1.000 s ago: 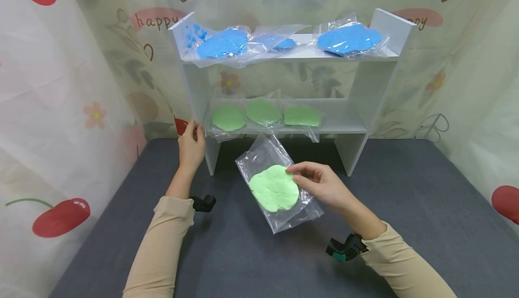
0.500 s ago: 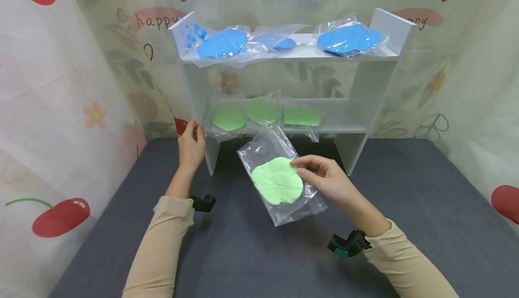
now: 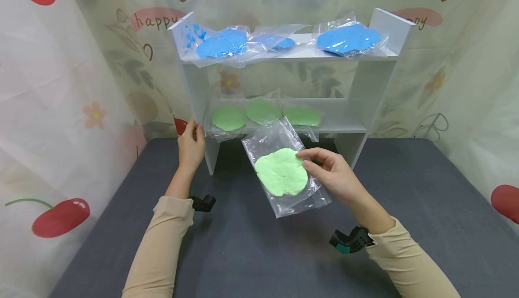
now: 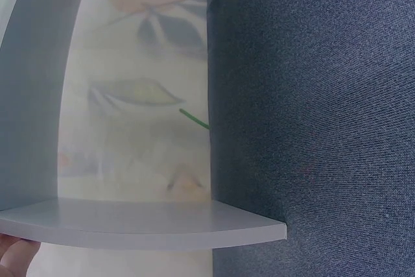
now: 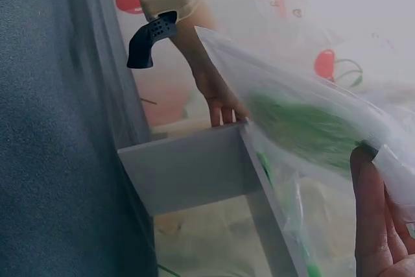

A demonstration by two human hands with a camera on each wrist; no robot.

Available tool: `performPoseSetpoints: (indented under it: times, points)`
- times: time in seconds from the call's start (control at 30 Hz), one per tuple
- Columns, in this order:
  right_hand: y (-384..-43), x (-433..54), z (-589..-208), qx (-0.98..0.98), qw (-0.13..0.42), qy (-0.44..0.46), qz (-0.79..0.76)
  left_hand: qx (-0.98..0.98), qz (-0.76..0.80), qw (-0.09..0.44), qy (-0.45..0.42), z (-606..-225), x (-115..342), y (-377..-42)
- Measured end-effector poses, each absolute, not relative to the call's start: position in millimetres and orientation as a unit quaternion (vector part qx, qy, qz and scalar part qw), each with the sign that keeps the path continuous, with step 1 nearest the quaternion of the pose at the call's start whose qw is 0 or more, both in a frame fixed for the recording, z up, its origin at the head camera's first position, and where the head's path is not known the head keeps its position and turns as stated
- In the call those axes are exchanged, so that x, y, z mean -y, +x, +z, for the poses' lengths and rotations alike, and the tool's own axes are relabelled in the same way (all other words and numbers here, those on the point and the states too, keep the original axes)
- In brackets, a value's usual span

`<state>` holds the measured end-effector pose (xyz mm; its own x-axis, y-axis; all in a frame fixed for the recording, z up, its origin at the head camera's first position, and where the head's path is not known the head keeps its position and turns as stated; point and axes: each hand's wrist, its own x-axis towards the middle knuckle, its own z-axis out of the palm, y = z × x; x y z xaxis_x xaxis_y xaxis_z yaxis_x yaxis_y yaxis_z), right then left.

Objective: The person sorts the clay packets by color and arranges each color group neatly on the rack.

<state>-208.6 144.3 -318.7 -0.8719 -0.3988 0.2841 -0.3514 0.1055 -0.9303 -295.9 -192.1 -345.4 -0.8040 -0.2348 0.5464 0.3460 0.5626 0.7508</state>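
My right hand (image 3: 332, 171) pinches the right edge of a clear plastic bag (image 3: 293, 205), thumb and forefinger beside a flat light-green clay-like disc (image 3: 281, 171). The bag hangs tilted in the air before the shelf unit. In the right wrist view the bag (image 5: 324, 82) is edge-on, its green content blurred through the plastic. My left hand (image 3: 191, 147) touches the outer face of the white shelf unit's left side panel (image 3: 198, 90). Only its fingertips (image 4: 18, 254) show in the left wrist view, below the panel's edge; no finger shows on the inner side.
Several bagged green discs (image 3: 229, 118) lie on the lower shelf board (image 3: 344, 126), left and centre. Bagged blue pieces (image 3: 349, 38) lie along the top board. A dark cloth (image 3: 251, 262) covers the table, and printed curtains (image 3: 458, 108) surround it.
My right hand has raised the bag with the green disc and moved it slightly right, so the bag's top now overlaps the lower shelf's front edge. My left hand stays at the side panel.
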Motion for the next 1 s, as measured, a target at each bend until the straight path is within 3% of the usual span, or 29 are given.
performPoseSetpoints:
  times: [1.0]
  points:
    - [-212.5, -155.1, -311.0, -0.700, -0.030, -0.214, -0.680, 0.830, -0.471, 0.296, -0.029, -345.8, 192.3, -295.5]
